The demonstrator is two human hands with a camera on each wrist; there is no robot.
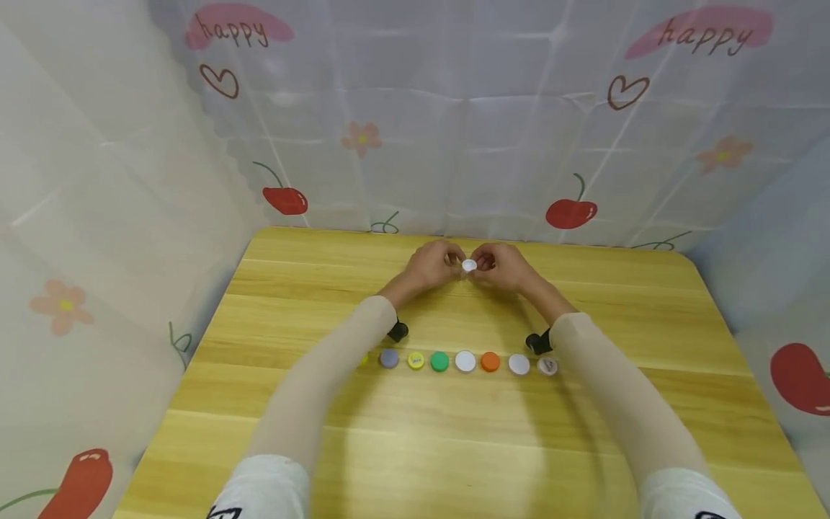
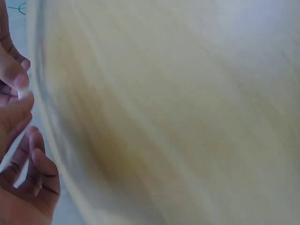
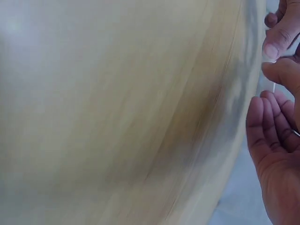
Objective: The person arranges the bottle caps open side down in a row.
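Near the far edge of the table, both hands meet at a small white cap (image 1: 469, 266), its hollow side tilted up toward the head camera. My left hand (image 1: 433, 265) pinches it from the left with thumb and fingertips. From the other side, my right hand (image 1: 506, 267) grips it the same way. The left wrist view catches only a sliver of the white cap (image 2: 23, 93) between the digits. In the right wrist view, the fingertips hide most of it.
Closer to the body, a row of bottle caps crosses the table (image 1: 454, 447): purple (image 1: 389, 358), yellow (image 1: 416, 360), green (image 1: 439, 361), white (image 1: 465, 361), orange (image 1: 490, 362) and several others. The left sleeve partly covers another yellow cap (image 1: 364, 360). A printed curtain (image 1: 454, 166) stands behind the table.
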